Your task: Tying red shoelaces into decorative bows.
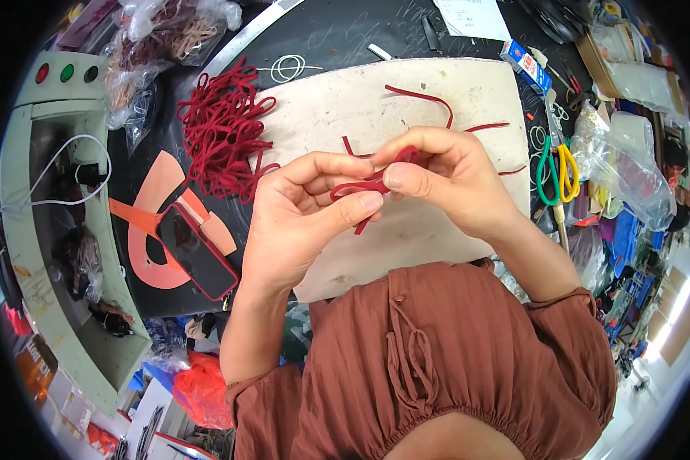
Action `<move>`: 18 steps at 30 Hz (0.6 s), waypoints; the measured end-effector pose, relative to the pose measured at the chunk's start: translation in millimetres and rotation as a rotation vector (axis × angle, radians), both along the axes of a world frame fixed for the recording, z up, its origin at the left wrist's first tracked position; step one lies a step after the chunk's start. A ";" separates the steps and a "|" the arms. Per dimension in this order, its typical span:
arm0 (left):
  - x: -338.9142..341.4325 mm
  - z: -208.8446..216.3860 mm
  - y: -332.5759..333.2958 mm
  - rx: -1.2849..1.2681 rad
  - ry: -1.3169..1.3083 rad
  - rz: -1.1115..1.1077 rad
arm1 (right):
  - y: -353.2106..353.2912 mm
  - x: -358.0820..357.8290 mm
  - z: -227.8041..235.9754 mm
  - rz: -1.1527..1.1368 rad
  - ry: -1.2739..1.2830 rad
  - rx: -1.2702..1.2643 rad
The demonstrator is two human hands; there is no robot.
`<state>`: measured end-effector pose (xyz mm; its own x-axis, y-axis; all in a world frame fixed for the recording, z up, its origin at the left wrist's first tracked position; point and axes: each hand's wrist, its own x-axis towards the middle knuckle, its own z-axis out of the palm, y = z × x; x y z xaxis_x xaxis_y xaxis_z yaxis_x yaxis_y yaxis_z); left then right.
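Observation:
Between my two hands a dark red ribbon strip (370, 185) is folded into a small loop or bow; fingers cover part of it. My left hand (303, 203) pinches its left side between thumb and fingers. Pressed on the middle of the strip is the thumb of my right hand (441, 176), its fingers curled behind. Below them lies a worn cream board (330, 100). Loose red strips (429, 97) rest on the board beyond and right of my hands. At the board's left edge is a heaped pile of looped red bows (222, 134).
A phone (195, 251) lies on orange cut pieces (149, 245) at left, beside a grey-green machine housing (61, 84). Green- and yellow-handled scissors (557, 169) and a blue-white box (527, 67) sit at right. White cord (287, 69), plastic bags (629, 165) and paper (474, 18) surround the board.

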<state>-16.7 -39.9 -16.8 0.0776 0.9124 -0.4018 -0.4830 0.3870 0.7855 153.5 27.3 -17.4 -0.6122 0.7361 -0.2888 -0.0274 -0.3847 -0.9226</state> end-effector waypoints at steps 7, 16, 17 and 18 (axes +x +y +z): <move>7.9 -1.1 -7.2 0.216 0.264 0.150 | 0.4 3.2 -4.2 0.050 0.041 -0.087; 1.1 -3.4 -8.7 0.006 0.165 0.161 | 1.4 1.9 -6.2 -0.035 0.049 -0.228; 1.3 -3.8 -9.0 -0.019 0.169 0.164 | 0.6 3.1 -8.6 -0.049 0.040 -0.162; 0.8 -4.6 -9.2 -0.014 0.122 0.150 | 0.1 4.9 -10.4 -0.055 0.010 -0.086</move>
<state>-15.9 -49.1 -21.4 -0.1083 0.9044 -0.4126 -0.4377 0.3293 0.8367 158.5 27.4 -27.8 -0.5746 0.7416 -0.3462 -0.0598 -0.4599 -0.8860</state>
